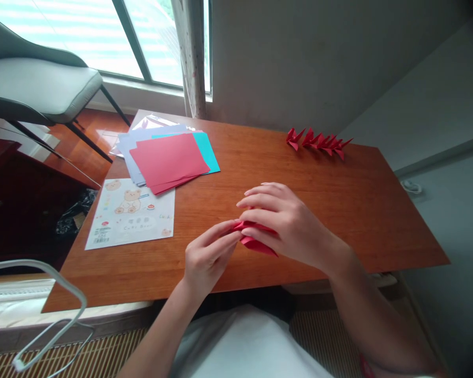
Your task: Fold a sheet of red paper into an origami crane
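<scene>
A piece of folded red paper (260, 245) is held above the front part of the wooden table, between both hands. My left hand (208, 254) pinches its left tip between thumb and fingers. My right hand (281, 220) grips it from above and the right, thumb against the near side, the other fingers curved over and partly spread. Those fingers hide much of the paper, so its full shape cannot be made out. A row of several folded red paper cranes (319, 143) stands near the table's far right edge.
On the left of the wooden table (228, 194) lie red sheets (169, 160) over blue and lilac ones. A white bear-printed sheet (132, 218) lies nearer. A chair (43, 84) stands by the window; a white curved frame (69, 289) is at the lower left.
</scene>
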`<state>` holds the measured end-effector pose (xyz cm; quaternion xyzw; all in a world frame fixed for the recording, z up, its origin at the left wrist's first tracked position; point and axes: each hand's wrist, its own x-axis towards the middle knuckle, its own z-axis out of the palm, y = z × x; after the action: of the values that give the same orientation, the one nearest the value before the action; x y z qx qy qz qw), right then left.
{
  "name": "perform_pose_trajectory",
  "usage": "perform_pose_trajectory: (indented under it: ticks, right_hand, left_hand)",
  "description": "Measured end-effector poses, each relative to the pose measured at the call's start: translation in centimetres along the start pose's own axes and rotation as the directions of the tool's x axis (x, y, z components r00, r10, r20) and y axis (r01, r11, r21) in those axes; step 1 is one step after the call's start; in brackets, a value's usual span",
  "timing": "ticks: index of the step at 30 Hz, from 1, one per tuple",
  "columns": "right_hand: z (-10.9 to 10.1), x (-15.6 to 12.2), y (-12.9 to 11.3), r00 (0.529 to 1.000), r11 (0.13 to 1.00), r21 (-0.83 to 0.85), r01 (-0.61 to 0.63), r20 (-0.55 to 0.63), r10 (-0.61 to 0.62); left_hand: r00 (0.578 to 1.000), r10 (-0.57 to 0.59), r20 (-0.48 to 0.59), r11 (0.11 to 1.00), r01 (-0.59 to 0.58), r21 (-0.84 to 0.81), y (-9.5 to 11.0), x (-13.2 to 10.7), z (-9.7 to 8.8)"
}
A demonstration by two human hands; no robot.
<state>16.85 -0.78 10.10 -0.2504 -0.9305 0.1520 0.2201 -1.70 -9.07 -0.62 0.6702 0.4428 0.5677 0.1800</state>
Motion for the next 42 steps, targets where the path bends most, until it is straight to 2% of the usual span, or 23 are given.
perform_pose_trajectory:
  ticks: [1, 2, 3, 4, 5, 6, 7, 9, 10, 12, 16, 18, 20, 22, 24, 27, 30, 34, 39, 42]
  right_hand:
    - [0.0, -0.4, 0.1, 0.993, 0.995, 0.069, -0.069, -0.088, 0.075]
    - [0.2, -0.8, 0.4, 0.967, 0.975, 0.157, -0.158, -0.176, 0.185]
    - [0.5, -1.4, 0.6, 0.906, 0.937, 0.261, -0.233, -0.292, 0.307]
    - [1.0, -2.1, 0.9, 0.82, 0.88, 0.38, -0.285, -0.379, 0.429]
    - [1.6, -2.8, 1.1, 0.743, 0.814, 0.495, -0.306, -0.411, 0.529]
    - [2.4, -3.5, 1.3, 0.708, 0.743, 0.595, -0.307, -0.379, 0.596]
    - [3.1, -4.0, 1.5, 0.71, 0.67, 0.677, -0.304, -0.308, 0.633]
    - [4.5, -4.8, 1.4, 0.745, 0.533, 0.794, -0.293, -0.159, 0.648]
    - [5.0, -5.0, 1.2, 0.765, 0.486, 0.826, -0.285, -0.109, 0.635]
    - [5.4, -5.1, 0.7, 0.804, 0.455, 0.845, -0.282, -0.051, 0.592]
    - [5.2, -4.5, -0.2, 0.835, 0.537, 0.801, -0.266, -0.087, 0.544]
    - [5.3, -4.3, -0.3, 0.836, 0.528, 0.81, -0.255, -0.09, 0.542]
    - [5.5, -4.2, -0.3, 0.819, 0.498, 0.828, -0.256, -0.089, 0.568]
    - [5.9, -4.1, -0.3, 0.789, 0.507, 0.825, -0.25, -0.13, 0.601]
    - [6.2, -4.0, -0.3, 0.766, 0.558, 0.789, -0.257, -0.185, 0.616]
    - [6.1, -3.9, -0.5, 0.764, 0.647, 0.697, -0.309, -0.222, 0.605]
    - [5.7, -3.8, -0.6, 0.8, 0.714, 0.598, -0.364, -0.192, 0.569]
    - [5.1, -3.7, -0.6, 0.831, 0.75, 0.54, -0.382, -0.154, 0.534]
    - [4.5, -3.8, -0.8, 0.877, 0.785, 0.516, -0.342, -0.125, 0.464]
    - [4.2, -3.9, -1.1, 0.903, 0.807, 0.513, -0.295, -0.127, 0.411]
  left_hand:
    - [1.0, -0.02, -0.01, 1.0, 0.02, -0.007, 0.0, 0.1, -0.1]
    - [0.999, -0.041, -0.018, 0.999, 0.041, -0.02, 0.0, 0.2, -0.3]
    - [0.998, -0.063, -0.027, 0.997, 0.062, -0.039, 0.0, 0.3, -0.4]
    - [0.996, -0.086, -0.034, 0.994, 0.083, -0.066, 0.0, 0.3, -0.5]
    - [0.994, -0.107, -0.037, 0.99, 0.103, -0.099, 0.0, 0.4, -0.6]
    - [0.991, -0.126, -0.034, 0.983, 0.121, -0.135, -0.1, 0.4, -0.8]
    - [0.989, -0.143, -0.026, 0.976, 0.137, -0.171, -0.1, 0.4, -0.9]
    - [0.986, -0.165, -0.007, 0.961, 0.159, -0.225, 0.0, 0.5, -1.0]
    - [0.985, -0.171, 0.002, 0.956, 0.166, -0.241, 0.1, 0.5, -1.1]
    - [0.985, -0.174, 0.014, 0.95, 0.171, -0.263, 0.2, 0.5, -1.1]
    - [0.983, -0.172, 0.067, 0.929, 0.185, -0.319, 0.4, 0.6, -1.2]
    - [0.979, -0.181, 0.093, 0.913, 0.202, -0.355, 0.3, 0.6, -1.2]
    - [0.974, -0.198, 0.106, 0.896, 0.224, -0.384, 0.2, 0.5, -1.2]
    - [0.97, -0.219, 0.108, 0.888, 0.244, -0.389, 0.0, 0.4, -1.0]
    - [0.963, -0.25, 0.097, 0.887, 0.268, -0.376, -0.2, 0.2, -0.8]
    - [0.944, -0.323, 0.067, 0.871, 0.324, -0.368, -0.3, 0.1, -0.4]
    - [0.929, -0.366, 0.044, 0.84, 0.35, -0.415, -0.2, 0.1, -0.1]
    - [0.921, -0.374, 0.106, 0.808, 0.38, -0.45, 0.0, 0.2, -0.1]
    - [0.884, -0.447, 0.136, 0.778, 0.459, -0.429, -0.2, 0.3, -0.4]
    - [0.851, -0.5, 0.159, 0.722, 0.511, -0.466, -0.1, 0.6, -0.5]
